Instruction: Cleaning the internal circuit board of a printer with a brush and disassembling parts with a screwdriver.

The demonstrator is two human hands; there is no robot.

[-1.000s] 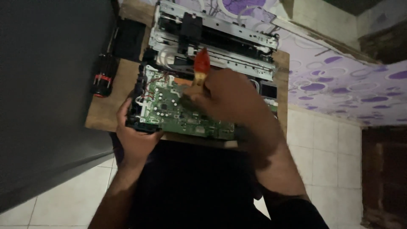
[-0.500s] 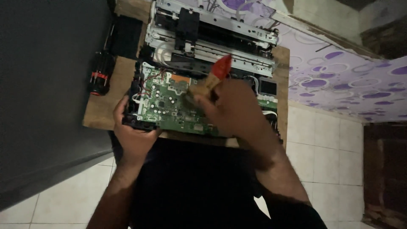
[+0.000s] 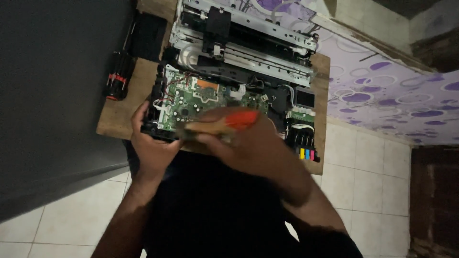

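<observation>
A stripped printer [image 3: 244, 62] with bare metal rails lies on a small wooden table [image 3: 119, 114]. Its green circuit board [image 3: 191, 98] faces up at the near left. My left hand [image 3: 150, 143] grips the printer's near-left corner beside the board. My right hand [image 3: 253, 145] is closed around a tool with a red and tan handle [image 3: 224, 122], which lies almost level across the near edge of the board, tip pointing left. The tool's tip is blurred and mostly hidden.
A black screwdriver with a red band [image 3: 118, 76] lies at the table's left edge. Coloured ink ports [image 3: 306, 153] sit at the printer's near right. A purple patterned cloth [image 3: 382, 91] lies to the right, a dark wall to the left, white floor tiles below.
My right hand has swung the red-handled tool from upright over the board down to nearly level, and drawn it nearer. The left hand has kept its grip on the printer's corner.
</observation>
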